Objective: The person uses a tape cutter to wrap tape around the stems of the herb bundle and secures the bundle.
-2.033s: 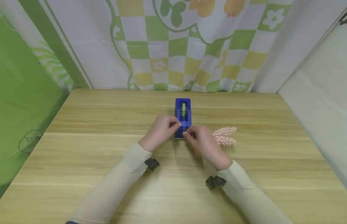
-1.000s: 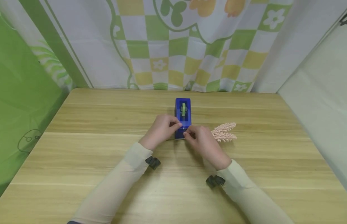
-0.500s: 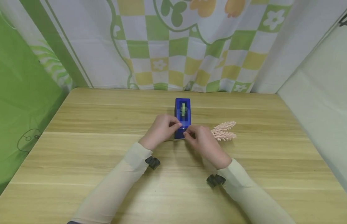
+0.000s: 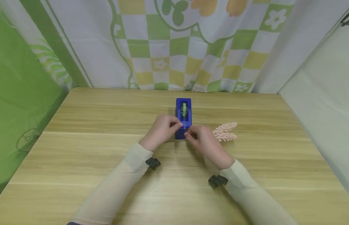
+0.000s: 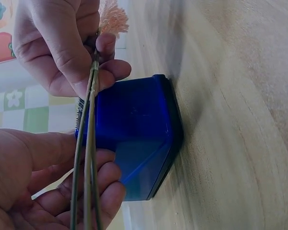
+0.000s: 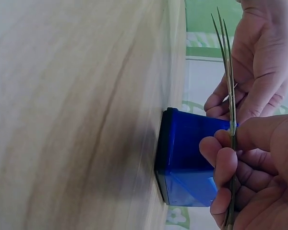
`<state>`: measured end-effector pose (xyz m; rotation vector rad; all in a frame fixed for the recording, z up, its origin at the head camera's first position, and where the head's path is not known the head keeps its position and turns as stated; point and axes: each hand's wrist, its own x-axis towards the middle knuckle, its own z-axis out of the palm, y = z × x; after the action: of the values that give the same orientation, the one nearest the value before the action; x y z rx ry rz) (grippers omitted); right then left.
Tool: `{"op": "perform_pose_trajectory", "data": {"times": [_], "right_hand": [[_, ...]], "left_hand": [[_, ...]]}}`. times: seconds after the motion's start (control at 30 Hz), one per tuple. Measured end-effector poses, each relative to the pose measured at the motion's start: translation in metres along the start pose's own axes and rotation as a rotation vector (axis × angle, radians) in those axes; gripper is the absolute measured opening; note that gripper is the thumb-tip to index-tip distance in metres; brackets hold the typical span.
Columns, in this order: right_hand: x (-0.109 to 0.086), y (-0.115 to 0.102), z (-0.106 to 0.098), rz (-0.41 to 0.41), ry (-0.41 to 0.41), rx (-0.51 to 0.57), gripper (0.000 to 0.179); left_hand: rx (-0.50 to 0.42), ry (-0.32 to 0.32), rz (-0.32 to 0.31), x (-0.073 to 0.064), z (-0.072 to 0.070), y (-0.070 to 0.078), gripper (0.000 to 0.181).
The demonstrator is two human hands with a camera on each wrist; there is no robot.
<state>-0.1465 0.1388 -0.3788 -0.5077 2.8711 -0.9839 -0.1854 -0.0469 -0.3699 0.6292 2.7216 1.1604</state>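
Observation:
A blue tape dispenser (image 4: 183,109) with a light green roll core stands on the wooden table. By its serrated cutter, the thumb and index finger of my left hand (image 4: 162,128) come together, pinching what looks like the clear tape; the film itself is hard to see. My right hand (image 4: 206,143) grips the thin stems (image 6: 232,103) of pale pink artificial flower sprigs (image 4: 226,132). Its thumb and fingers pinch a glossy, taped-looking spot on them. In the left wrist view, the stems (image 5: 89,163) pass below my left hand without being held by it.
The wooden table (image 4: 112,187) reaches back to a green, white and yellow checked curtain (image 4: 177,59). A green cloth (image 4: 19,103) hangs on the left and a white one (image 4: 326,100) on the right. Small dark devices sit on both wrists.
The pink sprigs have tilted and shifted slightly upward in the head view as the stems turned in my right hand. Both hands and the dispenser stay almost where they were.

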Motion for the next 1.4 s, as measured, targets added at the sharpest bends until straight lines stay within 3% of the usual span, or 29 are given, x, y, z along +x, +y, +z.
{"op": "perform_pose_trajectory", "data": {"times": [0.13, 0.23, 0.37, 0.57, 0.8, 1.1, 1.4], "right_hand": [[-0.003, -0.001, 0.001, -0.005, 0.006, -0.002, 0.020], [-0.006, -0.003, 0.002, -0.025, 0.037, -0.012, 0.020], [-0.012, -0.003, 0.003, -0.070, 0.099, -0.016, 0.020], [-0.021, -0.006, 0.001, -0.108, 0.166, -0.011, 0.016], [-0.028, -0.010, 0.001, -0.123, 0.197, 0.010, 0.014], [-0.035, -0.013, 0.003, -0.145, 0.229, -0.112, 0.014], [-0.036, -0.015, 0.005, -0.173, 0.291, -0.188, 0.015]], "left_hand": [[-0.031, 0.040, 0.003, -0.004, 0.003, -0.004, 0.025], [-0.045, 0.104, 0.010, -0.010, 0.006, -0.007, 0.025], [-0.008, 0.162, 0.076, -0.022, 0.006, -0.004, 0.023], [0.064, 0.063, 0.189, -0.038, 0.004, 0.009, 0.015], [0.087, -0.048, 0.225, -0.044, 0.005, 0.014, 0.016], [0.052, -0.071, 0.220, -0.044, 0.006, 0.011, 0.016], [0.036, -0.047, 0.237, -0.046, 0.006, 0.010, 0.016]]}}
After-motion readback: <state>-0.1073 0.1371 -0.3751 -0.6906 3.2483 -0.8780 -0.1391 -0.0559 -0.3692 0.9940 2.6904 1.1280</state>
